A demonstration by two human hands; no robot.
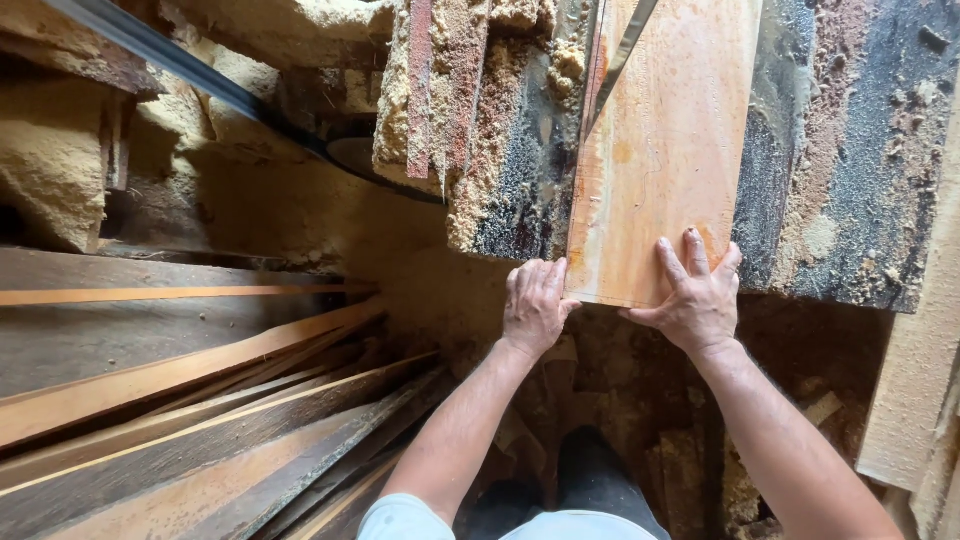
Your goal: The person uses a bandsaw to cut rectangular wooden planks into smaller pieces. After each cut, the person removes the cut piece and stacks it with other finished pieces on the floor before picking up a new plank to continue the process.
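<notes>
A pale orange wooden plank (pixel 665 140) lies lengthwise on a sawdust-covered saw table (pixel 850 180), its near end sticking out over the table's edge. My left hand (pixel 535 305) grips the plank's near left corner, fingers curled around its edge. Flat on the near right part of the plank rests my right hand (pixel 695 295), fingers spread and thumb under the end. A thin metal saw blade (pixel 612 70) runs along the plank's left side near the top.
Several long boards and thin offcut strips (pixel 190 400) are stacked at the lower left. Heaps of sawdust (pixel 50 160) cover the machine parts at upper left. A pale board (pixel 915 380) leans at the right edge. My dark shoes (pixel 595 470) stand below.
</notes>
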